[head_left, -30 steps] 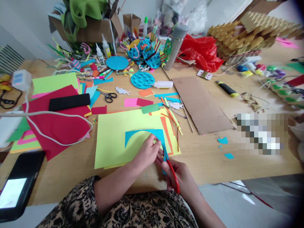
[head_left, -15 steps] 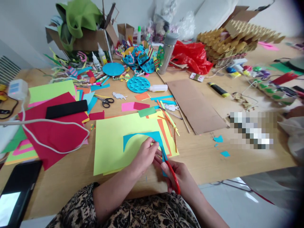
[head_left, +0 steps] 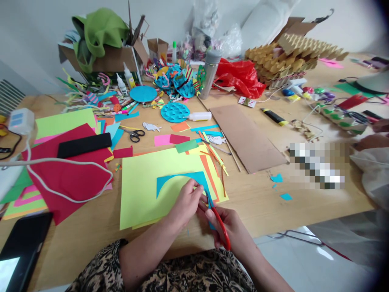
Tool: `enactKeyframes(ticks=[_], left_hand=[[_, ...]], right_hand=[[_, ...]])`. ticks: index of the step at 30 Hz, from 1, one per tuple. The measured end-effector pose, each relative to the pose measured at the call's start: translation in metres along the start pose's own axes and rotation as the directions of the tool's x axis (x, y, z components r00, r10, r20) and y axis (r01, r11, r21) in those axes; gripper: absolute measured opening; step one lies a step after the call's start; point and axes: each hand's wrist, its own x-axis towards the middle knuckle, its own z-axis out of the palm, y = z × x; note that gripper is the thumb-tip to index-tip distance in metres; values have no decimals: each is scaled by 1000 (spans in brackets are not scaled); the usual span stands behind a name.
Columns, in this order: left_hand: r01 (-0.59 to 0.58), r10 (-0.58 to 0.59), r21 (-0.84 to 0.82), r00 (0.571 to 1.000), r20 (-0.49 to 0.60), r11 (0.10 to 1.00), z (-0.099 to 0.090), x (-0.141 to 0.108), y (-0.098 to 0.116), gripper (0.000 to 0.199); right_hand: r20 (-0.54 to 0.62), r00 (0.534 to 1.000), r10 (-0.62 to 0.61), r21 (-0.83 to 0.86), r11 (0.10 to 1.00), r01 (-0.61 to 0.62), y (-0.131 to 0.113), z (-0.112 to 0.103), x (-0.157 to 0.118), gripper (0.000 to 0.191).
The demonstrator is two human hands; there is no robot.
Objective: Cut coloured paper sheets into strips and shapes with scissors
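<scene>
From where I stand, a phone (head_left: 26, 243) lies at the near left, with a white adapter (head_left: 22, 121) farther back. Next comes red paper (head_left: 83, 178), a black slab (head_left: 85, 144) lying on it and a white cable (head_left: 73, 161) looped across. At the back, green cloth (head_left: 101, 30) spills over a cardboard box (head_left: 114, 61). Black scissors (head_left: 137, 135) rest on the table (head_left: 255, 202), well apart from the hands, and beyond them is a flat blue disc (head_left: 143, 93). A yellow sheet (head_left: 142, 194) lies in front of the person, with a bumpy disc (head_left: 174, 112) farther back. Over that sheet is the blue paper (head_left: 182, 175), a big curve cut out of its lower edge; the left hand (head_left: 188, 196) pinches it near its right corner, thumb and fingers drawn together. The right hand (head_left: 232, 223) is just beside, curled round the red handles of the scissors (head_left: 224, 231), whose blades meet the paper's right-hand strip; how far apart the blades stand I can't tell. Behind, a flask (head_left: 209, 77) stands upright near a crumpled red bag (head_left: 238, 77). Farther right lie a cardboard piece (head_left: 246, 138), a yellow-and-black cutter (head_left: 273, 117) and small blue scraps (head_left: 277, 177), with stacked egg trays (head_left: 282, 61) at the back.
</scene>
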Motion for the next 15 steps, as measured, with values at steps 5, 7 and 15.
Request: enactKeyframes(ticks=[5,7,15], left_hand=[[-3,3,6,1000,-5,1000,-1,1,-1,17],[0,0,3,1000,-2,1000,-1,2,-2,17],[-2,2,23,1000,3,1000,-1,2,-2,17]], right_hand=[[-10,1000,0,5,1000,0,5,0,3,49],[-17,1000,5,0,1000,-5,5,0,3,49],[-27,999,39,2,999,-39,1,1,1,49]])
